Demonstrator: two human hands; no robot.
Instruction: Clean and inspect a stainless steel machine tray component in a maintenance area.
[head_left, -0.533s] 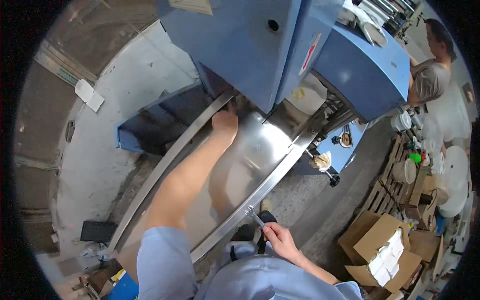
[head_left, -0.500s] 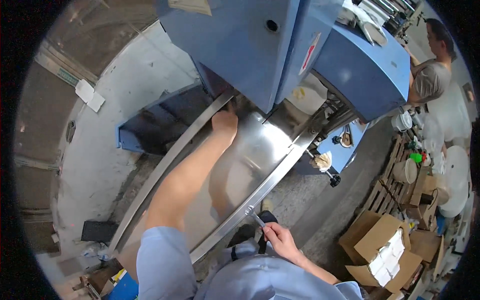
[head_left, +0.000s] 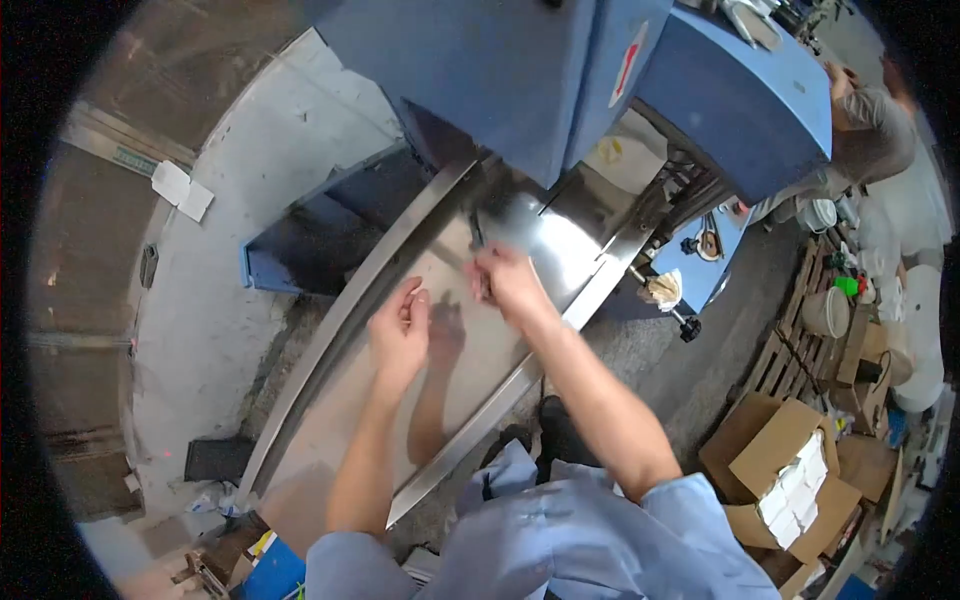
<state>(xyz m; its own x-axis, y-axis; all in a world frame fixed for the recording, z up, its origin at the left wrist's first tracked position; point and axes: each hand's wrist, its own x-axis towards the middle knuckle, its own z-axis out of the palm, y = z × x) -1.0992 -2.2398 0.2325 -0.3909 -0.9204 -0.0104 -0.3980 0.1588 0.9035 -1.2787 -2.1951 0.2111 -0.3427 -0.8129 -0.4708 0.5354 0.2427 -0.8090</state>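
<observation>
Both my hands are over the shiny metal tray [head_left: 470, 350], which runs from my waist to the blue machine [head_left: 480, 80]. My left hand [head_left: 400, 330] hovers above the tray's left half, fingers loosely curled but apart, with nothing visible in them. Just right of it and a little farther off, my right hand [head_left: 508, 285] is closed around a wrench [head_left: 476, 228]. The wrench is slim and dark in this light; its far end points toward the machine. Motion smears the right fingers, and they hide most of the handle.
Raised metal rails [head_left: 350, 290] edge the tray. A black knob [head_left: 689, 329] sticks out at the machine's right. An open cardboard box [head_left: 770, 470] and a wooden pallet [head_left: 790, 335] stand on the right-hand floor. Another person [head_left: 875, 130] is at the far right.
My right hand has lifted the wrench from the bolt on the near rail and brought it over the tray. My left hand has drawn back from the tray's far end toward me.
</observation>
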